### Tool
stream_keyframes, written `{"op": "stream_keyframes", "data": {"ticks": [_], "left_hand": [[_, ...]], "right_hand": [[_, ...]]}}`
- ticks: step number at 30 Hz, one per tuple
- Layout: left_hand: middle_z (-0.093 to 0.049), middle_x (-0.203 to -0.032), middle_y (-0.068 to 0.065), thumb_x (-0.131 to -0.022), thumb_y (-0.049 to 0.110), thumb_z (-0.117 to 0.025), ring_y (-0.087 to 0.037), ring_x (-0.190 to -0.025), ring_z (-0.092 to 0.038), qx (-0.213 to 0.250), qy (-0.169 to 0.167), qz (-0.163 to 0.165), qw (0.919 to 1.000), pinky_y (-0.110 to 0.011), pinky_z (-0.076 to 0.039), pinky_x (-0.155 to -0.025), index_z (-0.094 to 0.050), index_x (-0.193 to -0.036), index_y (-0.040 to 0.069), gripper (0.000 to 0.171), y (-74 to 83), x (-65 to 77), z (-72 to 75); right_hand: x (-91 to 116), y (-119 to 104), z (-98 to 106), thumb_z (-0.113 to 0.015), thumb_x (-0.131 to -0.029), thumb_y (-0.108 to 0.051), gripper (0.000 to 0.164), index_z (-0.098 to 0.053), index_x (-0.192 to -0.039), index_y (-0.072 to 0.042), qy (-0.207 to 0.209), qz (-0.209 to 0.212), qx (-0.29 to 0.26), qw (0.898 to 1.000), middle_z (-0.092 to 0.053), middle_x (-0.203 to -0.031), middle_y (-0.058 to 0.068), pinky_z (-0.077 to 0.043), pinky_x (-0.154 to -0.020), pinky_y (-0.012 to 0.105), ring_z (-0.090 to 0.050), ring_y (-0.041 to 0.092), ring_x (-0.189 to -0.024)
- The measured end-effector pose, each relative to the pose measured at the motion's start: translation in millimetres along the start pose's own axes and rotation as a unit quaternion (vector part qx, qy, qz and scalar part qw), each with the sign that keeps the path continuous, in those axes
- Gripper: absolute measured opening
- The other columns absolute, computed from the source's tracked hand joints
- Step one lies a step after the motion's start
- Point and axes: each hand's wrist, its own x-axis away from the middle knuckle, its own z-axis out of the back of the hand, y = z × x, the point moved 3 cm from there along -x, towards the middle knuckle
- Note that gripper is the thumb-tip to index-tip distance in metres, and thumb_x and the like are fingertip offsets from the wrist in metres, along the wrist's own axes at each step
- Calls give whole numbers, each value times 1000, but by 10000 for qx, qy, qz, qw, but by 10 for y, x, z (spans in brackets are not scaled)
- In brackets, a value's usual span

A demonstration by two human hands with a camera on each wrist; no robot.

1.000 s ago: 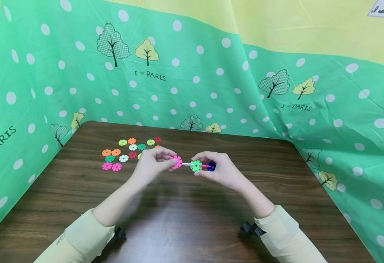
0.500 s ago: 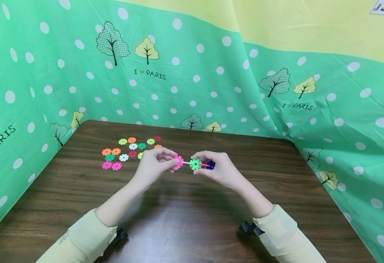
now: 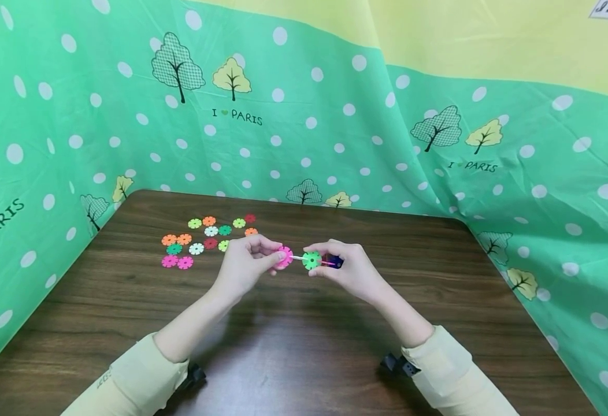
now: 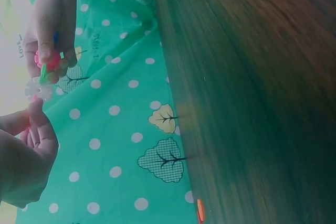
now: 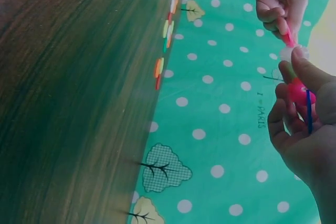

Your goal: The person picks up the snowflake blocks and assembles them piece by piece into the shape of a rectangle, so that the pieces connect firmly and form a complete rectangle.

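Above the table, both hands hold a short row of interlocking snowflake discs. My left hand (image 3: pixel 247 266) pinches a pink disc (image 3: pixel 285 257) between thumb and fingers at the left end. Beside it is a white disc (image 4: pixel 38 89), edge-on in the head view, its rim meeting the pink one. Thumb and fingers of my right hand (image 3: pixel 355 270) pinch the green disc (image 3: pixel 311 260). Behind the green one, a second pink disc (image 5: pixel 299 92) and a dark blue disc (image 3: pixel 337 262) sit within the curve of the right hand, partly hidden by it.
Several loose discs lie flat at the table's back left, among them an orange disc (image 3: pixel 169 240), a white disc (image 3: pixel 196 249) and a pink disc (image 3: pixel 185 263). A green dotted cloth (image 3: pixel 278 141) hangs behind the brown table (image 3: pixel 304 358).
My left hand and its pink disc have shifted slightly right, a little nearer the green disc. The right hand has barely moved, and both hands keep their hold.
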Motion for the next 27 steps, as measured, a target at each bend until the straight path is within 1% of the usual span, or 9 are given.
{"op": "stream_keyframes", "data": {"ticks": [5, 7, 10, 12, 14, 19, 21, 25, 27], "left_hand": [[-71, -86, -16, -79, 3, -74, -16, -64, -67, -58, -10, -86, 9999, -31, -57, -58, -69, -93, -4, 16, 3, 13, -16], [-72, -84, -16, -79, 5, -74, -17, -64, -68, -144, -20, -155, 9998, -34, -57, -59, -70, -93, -3, 16, 4, 24, -17], [-72, -81, -14, -80, 7, -75, -20, -64, -68, -322, -41, -298, 9990, -39, -57, -59, -70, -92, -1, 16, 27, 50, -22], [-72, -80, -13, -79, 8, -76, -22, -63, -68, -429, -48, -364, 9984, -38, -56, -58, -71, -92, 0, 16, 46, 67, -24], [-72, -79, -13, -79, 8, -76, -28, -64, -68, -457, -47, -399, 9981, -40, -56, -58, -71, -91, 0, 15, 67, 75, -28], [-72, -82, -14, -79, 8, -76, -28, -66, -68, -320, -123, -161, 9993, -38, -57, -60, -71, -93, -1, 17, 30, 62, -10], [-72, -83, -13, -79, 10, -76, -22, -65, -68, -312, -159, -62, 9994, -35, -57, -60, -71, -94, 0, 18, 7, 53, 2], [-72, -82, -11, -79, 12, -77, -20, -66, -68, -343, -265, -31, 9991, -35, -57, -62, -70, -94, 2, 19, -7, 41, 15], [-72, -82, -11, -79, 12, -76, -22, -68, -69, -390, -373, -59, 9985, -37, -58, -64, -69, -95, 3, 20, -1, 41, 22]], "right_hand": [[14, 1, -11, -80, -73, -16, 39, -70, -111, -18, 7, 317, 133, 9994, -64, -84, -7, -45, -56, 20, -52, 8, -69], [15, 4, -20, -80, -73, -17, 39, -70, -111, -17, 10, 422, 168, 9990, -64, -83, -7, -44, -56, 20, -52, 8, -69], [18, 4, -36, -79, -73, -19, 38, -70, -110, -16, 17, 535, 222, 9983, -64, -83, -7, -44, -57, 20, -52, 7, -68], [22, -1, -45, -80, -73, -18, 38, -70, -109, -15, 33, 584, 252, 9980, -63, -83, -7, -44, -56, 20, -51, 7, -67], [26, -9, -46, -80, -73, -18, 38, -70, -109, -15, 52, 618, 281, 9977, -63, -82, -7, -44, -56, 20, -51, 7, -67], [29, -22, -46, -81, -71, -14, 39, -70, -109, -14, 39, 656, 273, 9975, -64, -83, -7, -45, -56, 20, -52, 6, -68], [27, -23, -45, -81, -72, -15, 39, -69, -109, -14, 10, 661, 254, 9975, -65, -85, -6, -46, -57, 20, -54, 6, -69], [32, -16, -34, -79, -74, -19, 38, -69, -111, -14, -92, 579, 216, 9980, -68, -90, -5, -48, -58, 20, -56, 9, -70], [39, -5, -29, -79, -75, -20, 39, -68, -111, -14, -155, 445, 159, 9988, -69, -93, -4, -48, -57, 21, -57, 11, -69]]}}
